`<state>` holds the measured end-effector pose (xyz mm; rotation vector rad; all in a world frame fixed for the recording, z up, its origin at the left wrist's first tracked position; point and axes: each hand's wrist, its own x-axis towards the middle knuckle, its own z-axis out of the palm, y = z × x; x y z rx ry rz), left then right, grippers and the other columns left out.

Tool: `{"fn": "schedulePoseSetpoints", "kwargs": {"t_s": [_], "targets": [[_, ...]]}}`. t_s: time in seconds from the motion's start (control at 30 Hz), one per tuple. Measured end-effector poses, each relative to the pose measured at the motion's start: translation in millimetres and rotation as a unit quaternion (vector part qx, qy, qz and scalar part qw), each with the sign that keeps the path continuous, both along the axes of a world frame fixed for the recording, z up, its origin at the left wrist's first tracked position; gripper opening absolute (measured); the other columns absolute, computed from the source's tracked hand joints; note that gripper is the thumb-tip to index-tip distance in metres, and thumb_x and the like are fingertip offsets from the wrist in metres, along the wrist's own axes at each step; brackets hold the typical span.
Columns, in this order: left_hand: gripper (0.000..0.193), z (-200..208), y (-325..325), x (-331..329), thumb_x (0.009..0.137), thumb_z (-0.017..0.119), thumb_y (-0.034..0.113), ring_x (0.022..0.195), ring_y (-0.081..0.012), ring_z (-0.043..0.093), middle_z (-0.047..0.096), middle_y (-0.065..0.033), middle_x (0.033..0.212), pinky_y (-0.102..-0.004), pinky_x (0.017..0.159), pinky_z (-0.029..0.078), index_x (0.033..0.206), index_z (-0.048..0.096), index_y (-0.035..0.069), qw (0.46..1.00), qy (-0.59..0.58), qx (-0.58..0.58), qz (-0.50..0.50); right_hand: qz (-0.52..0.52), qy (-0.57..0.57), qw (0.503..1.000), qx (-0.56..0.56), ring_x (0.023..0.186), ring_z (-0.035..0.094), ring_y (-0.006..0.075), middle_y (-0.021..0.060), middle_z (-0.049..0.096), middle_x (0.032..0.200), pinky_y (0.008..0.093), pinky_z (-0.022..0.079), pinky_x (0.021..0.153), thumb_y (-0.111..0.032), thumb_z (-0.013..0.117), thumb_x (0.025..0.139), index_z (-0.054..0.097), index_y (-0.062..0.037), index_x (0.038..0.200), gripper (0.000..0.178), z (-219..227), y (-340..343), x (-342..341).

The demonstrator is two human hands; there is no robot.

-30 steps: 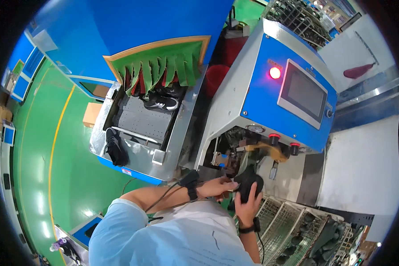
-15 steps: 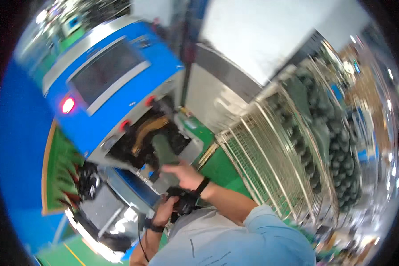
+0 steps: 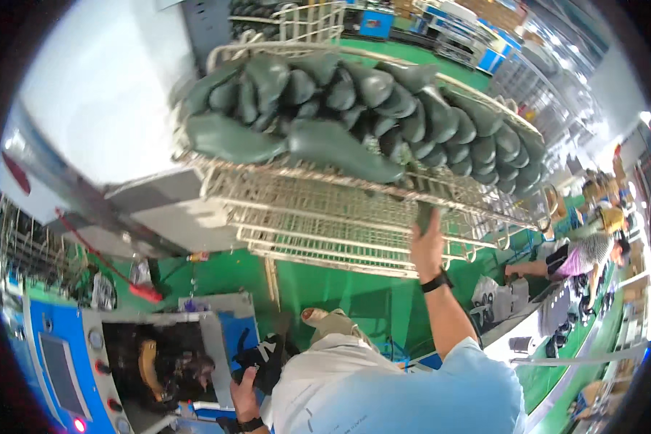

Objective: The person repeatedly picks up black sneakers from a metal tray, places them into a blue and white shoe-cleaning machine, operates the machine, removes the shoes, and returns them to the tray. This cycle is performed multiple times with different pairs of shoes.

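Head view: right hand (image 3: 427,239) grips a dark-green shoe last (image 3: 424,215) at the wire rack (image 3: 318,217); below the rack, left hand (image 3: 244,394) clutches a black shoe (image 3: 264,359), fingers mostly hidden.

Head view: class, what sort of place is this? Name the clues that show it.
Probably a shoe factory floor: a wire rack piled with dark green foot-shaped shoe lasts, a blue machine with a control panel, and a green painted floor.

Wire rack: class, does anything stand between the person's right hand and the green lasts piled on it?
Nothing visible does. The right hand is closed on one last at the front edge of the rack, below the pile. The left hand holds a black shoe low down, well clear.
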<state>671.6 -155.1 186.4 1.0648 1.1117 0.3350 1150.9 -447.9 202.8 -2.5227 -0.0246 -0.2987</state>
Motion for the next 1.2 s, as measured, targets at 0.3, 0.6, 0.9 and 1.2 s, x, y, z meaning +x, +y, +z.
{"fn": "schedulePoseSetpoints", "kwargs": {"t_s": [0.3,0.6,0.9,1.2], "targets": [[0.037,-13.9,6.3,78.7,0.089,0.085,0.016,0.080,-0.0193,0.070,0.075,-0.0040,0.104,-0.0332,0.070,0.057,0.121,0.072,0.003,0.990,0.110,-0.083,-0.005,-0.174,0.114,0.960,-0.188,0.120,0.064,0.0428,0.0274,0.063,0.137,0.0497,0.051,0.102,-0.024,0.063,0.098,0.059,-0.0017,0.144,0.051,-39.8,-237.3,234.2],[0.040,-0.9,-12.7,-38.1,0.096,0.078,0.021,0.091,-0.0126,0.068,0.075,-0.0062,0.107,-0.0302,0.078,0.056,0.128,0.071,-0.003,0.982,0.182,-0.039,0.011,-0.147,0.040,0.891,-0.428,0.134,0.054,0.0436,0.0257,0.053,0.151,0.0539,0.044,0.112,-0.036,0.058,0.106,0.055,-0.0024,0.150,0.055,-64.7,-137.0,217.6],[0.034,7.8,-132.0,-269.2,0.092,0.079,0.030,0.119,-0.0393,0.064,0.070,-0.0221,0.123,-0.0442,0.102,0.051,0.116,0.076,0.005,0.901,0.324,0.104,0.269,0.514,0.019,0.800,-0.309,0.146,0.048,0.0396,0.0259,0.049,0.160,0.0506,0.041,0.120,-0.040,0.054,0.111,0.039,-0.0074,0.165,0.064,-53.3,230.6,-104.1],[0.048,-130.9,-214.1,-439.8,0.095,0.066,0.054,0.122,-0.0419,0.060,0.071,-0.0226,0.120,-0.0525,0.109,0.043,0.117,0.079,0.013,0.715,0.593,-0.039,0.367,0.777,0.220,0.487,-0.333,0.135,0.062,0.0323,0.0249,0.060,0.150,0.0426,0.051,0.108,-0.021,0.067,0.105,0.048,-0.0029,0.159,0.060,-34.0,377.5,-308.9]]}}
